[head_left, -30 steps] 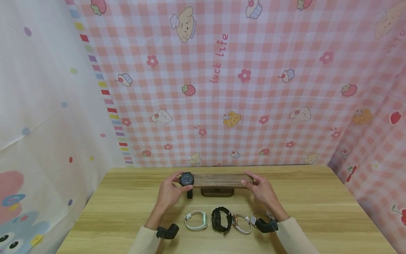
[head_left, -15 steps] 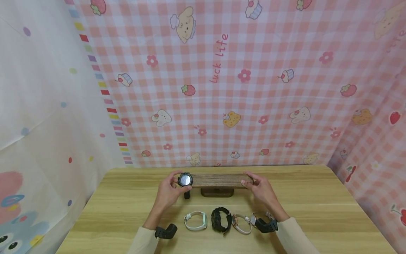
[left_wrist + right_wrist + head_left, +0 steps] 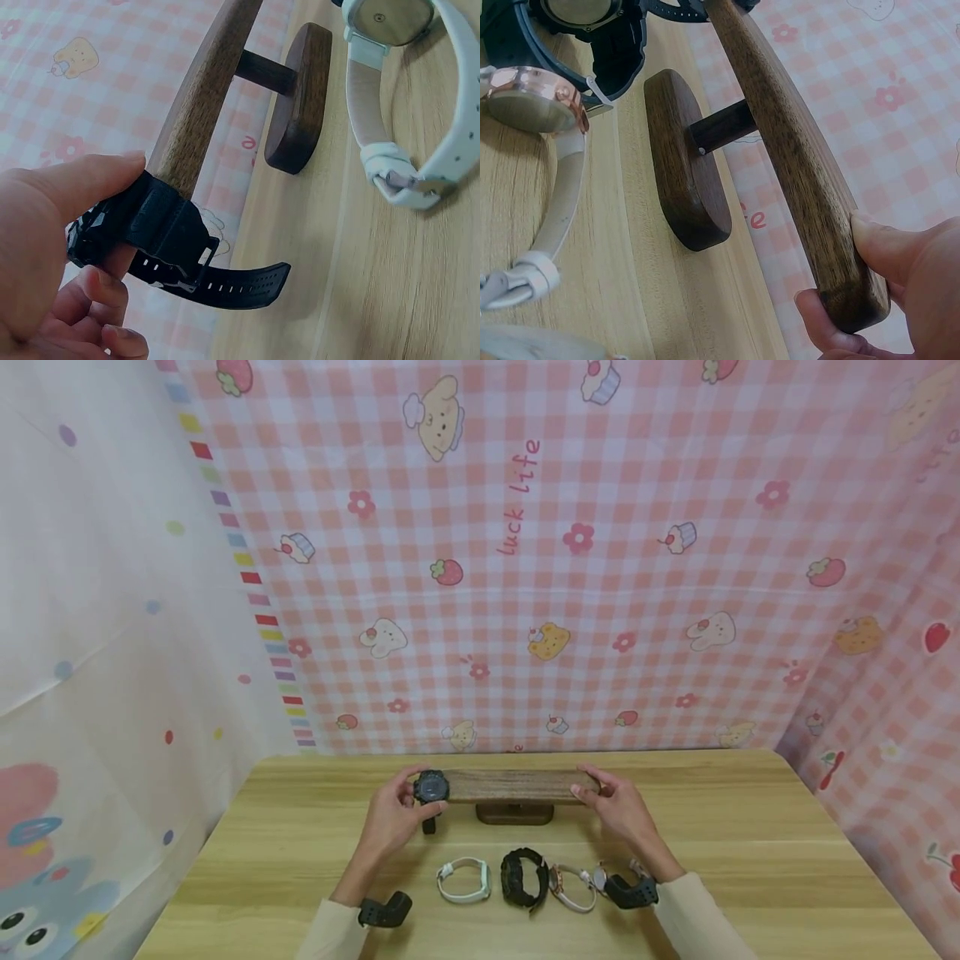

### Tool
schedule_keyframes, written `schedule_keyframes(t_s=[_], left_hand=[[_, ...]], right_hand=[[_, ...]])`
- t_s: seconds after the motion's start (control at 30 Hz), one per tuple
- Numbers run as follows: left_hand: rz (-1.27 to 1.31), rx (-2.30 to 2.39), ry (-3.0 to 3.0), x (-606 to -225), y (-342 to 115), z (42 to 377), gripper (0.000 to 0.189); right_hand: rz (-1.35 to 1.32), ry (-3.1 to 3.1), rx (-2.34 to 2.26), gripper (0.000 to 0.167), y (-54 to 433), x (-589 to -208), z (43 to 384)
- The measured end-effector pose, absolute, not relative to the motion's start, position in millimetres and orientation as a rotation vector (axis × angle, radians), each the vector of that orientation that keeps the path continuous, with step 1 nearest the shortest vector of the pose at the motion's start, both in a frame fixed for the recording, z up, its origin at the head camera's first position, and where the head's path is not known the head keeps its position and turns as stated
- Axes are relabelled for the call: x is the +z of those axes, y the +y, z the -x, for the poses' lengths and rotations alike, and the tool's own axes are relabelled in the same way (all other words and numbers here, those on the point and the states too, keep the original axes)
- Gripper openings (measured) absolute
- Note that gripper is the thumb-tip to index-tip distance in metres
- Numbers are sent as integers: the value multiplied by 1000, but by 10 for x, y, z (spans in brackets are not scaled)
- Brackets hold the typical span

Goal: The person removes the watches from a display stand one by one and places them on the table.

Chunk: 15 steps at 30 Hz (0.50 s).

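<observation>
A dark wooden T-shaped watch stand [image 3: 513, 785] stands near the table's back edge, its crossbar raised above an oval base [image 3: 686, 161]. Around the crossbar's left end sits a black sports watch [image 3: 432, 786], dial facing up. My left hand [image 3: 393, 814] pinches this watch between thumb and fingers. Its buckled strap [image 3: 169, 232] loops the tip of the bar, and the loose strap end hangs below. At the opposite end, my right hand [image 3: 621, 810] grips the crossbar between thumb and fingers.
In front of the stand lie a white watch [image 3: 463, 881], a bulky black watch [image 3: 523, 881], a rose-gold watch with a pale strap [image 3: 573, 889], and another watch [image 3: 600, 878] partly hidden by the right wrist's black camera mount [image 3: 630, 893]. Patterned cloth [image 3: 525, 610] hangs behind the table.
My left hand has shifted slightly left, bringing the black sports watch outward along the crossbar's end. My right hand and the stand have stayed in place.
</observation>
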<state>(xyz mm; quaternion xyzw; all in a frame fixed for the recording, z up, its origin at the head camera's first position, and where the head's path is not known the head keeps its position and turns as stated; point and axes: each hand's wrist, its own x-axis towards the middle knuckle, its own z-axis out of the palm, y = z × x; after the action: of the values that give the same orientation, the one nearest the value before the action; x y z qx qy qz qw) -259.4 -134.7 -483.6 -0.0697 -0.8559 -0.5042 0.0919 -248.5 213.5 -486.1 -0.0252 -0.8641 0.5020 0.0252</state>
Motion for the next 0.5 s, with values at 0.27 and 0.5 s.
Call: schedule_keyframes(t_s=[0.27, 0.5], left_hand=[[272, -1415, -2544, -4800, -1466, 2461, 55], [280, -1373, -2607, -4807, -1575, 2314, 56]], right_hand=[[72, -2691, 1523, 48, 2142, -4872, 2495], [62, -2691, 1518, 49, 2145, -4865, 2496]])
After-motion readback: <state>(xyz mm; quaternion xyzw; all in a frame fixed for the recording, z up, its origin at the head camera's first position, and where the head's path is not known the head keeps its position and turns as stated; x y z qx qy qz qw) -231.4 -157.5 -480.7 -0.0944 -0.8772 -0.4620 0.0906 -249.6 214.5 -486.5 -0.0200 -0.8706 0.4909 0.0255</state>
